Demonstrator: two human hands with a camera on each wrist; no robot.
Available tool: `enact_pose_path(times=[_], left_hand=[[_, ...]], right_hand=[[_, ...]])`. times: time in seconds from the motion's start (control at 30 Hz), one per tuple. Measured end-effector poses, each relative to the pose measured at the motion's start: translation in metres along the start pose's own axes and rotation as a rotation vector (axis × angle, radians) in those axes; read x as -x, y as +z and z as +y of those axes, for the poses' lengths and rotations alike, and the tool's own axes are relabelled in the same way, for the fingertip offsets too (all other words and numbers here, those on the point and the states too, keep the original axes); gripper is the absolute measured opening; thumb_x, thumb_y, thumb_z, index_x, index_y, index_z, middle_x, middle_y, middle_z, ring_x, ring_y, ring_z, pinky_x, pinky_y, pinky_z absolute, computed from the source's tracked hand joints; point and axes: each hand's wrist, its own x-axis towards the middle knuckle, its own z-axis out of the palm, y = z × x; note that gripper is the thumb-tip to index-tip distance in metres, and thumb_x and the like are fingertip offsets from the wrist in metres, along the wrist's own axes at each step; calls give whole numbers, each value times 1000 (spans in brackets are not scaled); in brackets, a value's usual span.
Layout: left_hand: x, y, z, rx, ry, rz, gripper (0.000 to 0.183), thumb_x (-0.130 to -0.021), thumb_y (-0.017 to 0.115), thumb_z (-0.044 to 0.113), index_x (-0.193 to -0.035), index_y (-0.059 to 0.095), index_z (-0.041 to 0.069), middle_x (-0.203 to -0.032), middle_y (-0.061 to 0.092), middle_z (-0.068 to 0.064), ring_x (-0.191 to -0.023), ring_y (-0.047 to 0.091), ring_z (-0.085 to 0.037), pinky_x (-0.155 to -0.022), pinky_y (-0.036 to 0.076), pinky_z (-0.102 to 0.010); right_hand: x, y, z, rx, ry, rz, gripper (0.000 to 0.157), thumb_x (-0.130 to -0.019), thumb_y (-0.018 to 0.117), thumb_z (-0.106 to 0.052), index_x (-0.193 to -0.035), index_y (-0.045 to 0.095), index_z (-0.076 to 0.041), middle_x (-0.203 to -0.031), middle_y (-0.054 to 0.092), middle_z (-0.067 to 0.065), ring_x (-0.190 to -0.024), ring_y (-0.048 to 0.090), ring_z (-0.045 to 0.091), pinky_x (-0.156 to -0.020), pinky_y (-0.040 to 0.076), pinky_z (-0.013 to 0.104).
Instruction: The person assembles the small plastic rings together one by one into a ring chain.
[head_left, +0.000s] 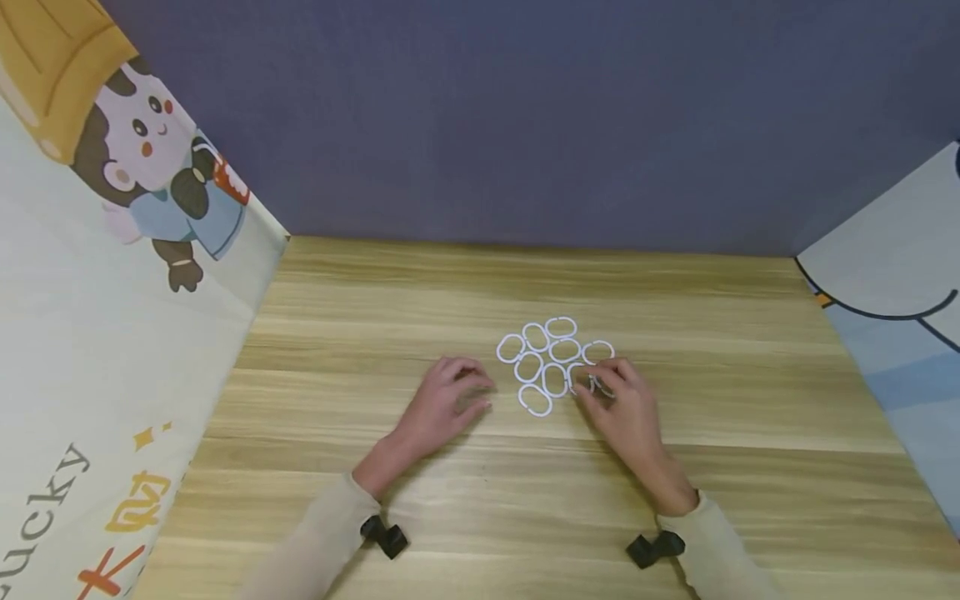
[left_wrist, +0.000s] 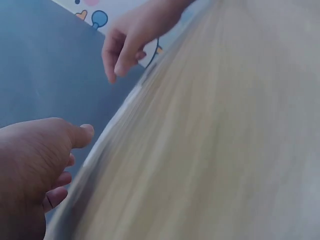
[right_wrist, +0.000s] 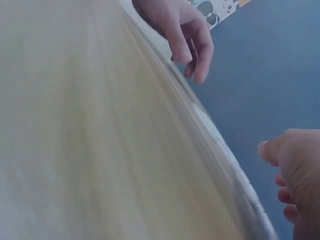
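Observation:
Several white oval rings (head_left: 538, 415), some showing a small gap in the loop like shower curtain rings, lie flat in a close cluster on the wooden table (head_left: 480, 517) in the head view. My right hand (head_left: 624, 412) hovers at the cluster's right side, thumb and forefinger apart over a ring and partly hiding it and its neighbour. To the left of the rings, apart from them, is my left hand (head_left: 450, 398), fingers loosely bent with nothing in them. The left wrist view shows the right hand (left_wrist: 140, 42) with nothing visible in its fingers; the rings are hard to make out there.
A dark blue-grey panel (head_left: 525, 125) rises behind the table's far edge. Printed cartoon walls stand at left (head_left: 90, 333) and right (head_left: 892, 242). Each sleeve carries a black wrist device, one on the left (head_left: 384, 536) and one on the right (head_left: 656, 548).

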Motion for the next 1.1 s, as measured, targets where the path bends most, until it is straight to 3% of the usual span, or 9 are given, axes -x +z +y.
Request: enact_pose_path(times=[0.33,0.57,0.87,1.1], left_hand=[[-6,18,8,71,5,4,24,-97,86,20,-120,82,14,-136,69,-8,-132,58,-31,-120,43,-54],[-9,22,10,35,-16,-47,29,-101,83,26,-128,80,16,-136,68,-7,-131,57,-29,-120,44,-52],[-11,22,10,-84,68,-118,42,-108,72,36,-149,72,24,-140,62,-8,-129,54,-28,-118,42,-52],[-8,24,8,-115,102,-128,38,-110,69,37,-147,74,28,-144,61,-10,-131,52,-30,-118,42,-54]], right_hand=[[5,8,2,-72,46,-45,34,-76,100,2,-106,84,-2,-104,71,14,-80,67,22,-71,49,13],[6,17,7,-96,-9,-38,27,-79,98,-4,-101,84,-4,-100,69,12,-88,64,25,-76,47,26],[5,19,2,-70,-75,-48,26,-77,98,3,-99,88,-7,-97,67,11,-92,64,29,-83,46,32],[5,18,3,-63,-107,-67,27,-76,97,7,-96,89,-9,-93,66,9,-89,61,29,-83,44,36]])
